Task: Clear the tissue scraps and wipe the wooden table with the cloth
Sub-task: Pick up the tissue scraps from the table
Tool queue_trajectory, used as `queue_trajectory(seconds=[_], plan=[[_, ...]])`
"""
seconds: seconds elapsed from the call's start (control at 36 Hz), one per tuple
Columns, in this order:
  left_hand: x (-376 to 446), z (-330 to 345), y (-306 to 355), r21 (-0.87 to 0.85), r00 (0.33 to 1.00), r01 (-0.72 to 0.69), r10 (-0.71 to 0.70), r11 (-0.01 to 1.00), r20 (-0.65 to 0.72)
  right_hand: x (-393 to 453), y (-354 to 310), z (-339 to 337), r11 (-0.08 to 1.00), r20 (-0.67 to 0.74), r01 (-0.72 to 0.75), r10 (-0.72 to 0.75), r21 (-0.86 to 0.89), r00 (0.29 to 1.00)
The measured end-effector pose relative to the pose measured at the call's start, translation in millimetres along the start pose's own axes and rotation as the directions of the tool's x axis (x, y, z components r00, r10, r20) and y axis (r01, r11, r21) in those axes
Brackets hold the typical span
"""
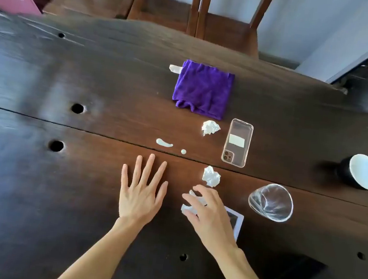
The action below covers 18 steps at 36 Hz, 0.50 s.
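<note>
Below, the right hand (210,213) pinches a crumpled white tissue scrap (190,203).

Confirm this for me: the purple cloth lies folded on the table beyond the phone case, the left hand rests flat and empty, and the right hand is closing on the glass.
Not the glass. In the head view the right hand is closing on a crumpled tissue scrap; the glass stands apart, to its right. The purple cloth, phone case and left hand are as stated.
</note>
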State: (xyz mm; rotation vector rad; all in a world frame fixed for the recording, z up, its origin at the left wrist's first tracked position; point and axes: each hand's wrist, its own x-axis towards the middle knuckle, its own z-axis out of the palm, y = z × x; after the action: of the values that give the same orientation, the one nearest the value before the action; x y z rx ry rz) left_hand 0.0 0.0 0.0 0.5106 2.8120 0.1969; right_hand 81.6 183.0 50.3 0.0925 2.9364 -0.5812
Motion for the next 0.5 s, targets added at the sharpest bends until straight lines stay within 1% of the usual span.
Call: queue_trajectory(seconds=[0.03, 0.08, 0.11, 0.19, 0.28, 0.36, 0.44, 0.5], plan=[[0.9, -1.8, 0.5, 0.004, 0.999, 0.014, -0.015, 1.000, 0.030, 1.1, 2.1, 3.0, 1.000, -0.012, 0.026, -0.026, -0.001, 1.000], [1.6, -1.0, 0.2, 0.036, 1.000, 0.022, -0.023, 0.999, 0.019, 0.8, 2.9, 3.2, 0.999, 0.007, 0.020, -0.020, 0.037, 1.000], [1.6, 4.3, -2.3, 0.044, 1.000, 0.016, -0.016, 0.999, -0.017, 1.8, 3.7, 2.1, 0.999, 0.021, 0.012, -0.013, 0.038, 1.000], [1.1, 5.5, -2.0, 0.050, 1.000, 0.019, -0.018, 0.999, -0.019, 0.8, 11.5, 6.2, 0.998, 0.084, 0.026, -0.030, 0.051, 0.996], [2.0, 6.2, -1.7, 0.045, 1.000, 0.013, -0.012, 0.999, -0.024, 2.6, 18.4, 6.7, 0.998, 0.151, 0.057, -0.056, 0.001, 0.987], [3.1, 4.7, -0.5, 0.044, 1.000, 0.017, -0.016, 0.999, -0.022, 4.7, 24.6, 9.9, 0.996, 0.190, 0.078, -0.069, -0.041, 0.979], [2.9, 4.5, -0.7, 0.046, 1.000, 0.023, -0.023, 0.999, 0.004, 5.4, 28.5, 10.4, 0.996, 0.190, 0.086, -0.084, -0.005, 0.978], [3.3, 2.7, -0.5, 0.043, 1.000, 0.025, -0.026, 0.999, 0.015, 7.1, 28.6, 7.3, 0.995, 0.141, 0.021, -0.035, 0.101, 0.989]])
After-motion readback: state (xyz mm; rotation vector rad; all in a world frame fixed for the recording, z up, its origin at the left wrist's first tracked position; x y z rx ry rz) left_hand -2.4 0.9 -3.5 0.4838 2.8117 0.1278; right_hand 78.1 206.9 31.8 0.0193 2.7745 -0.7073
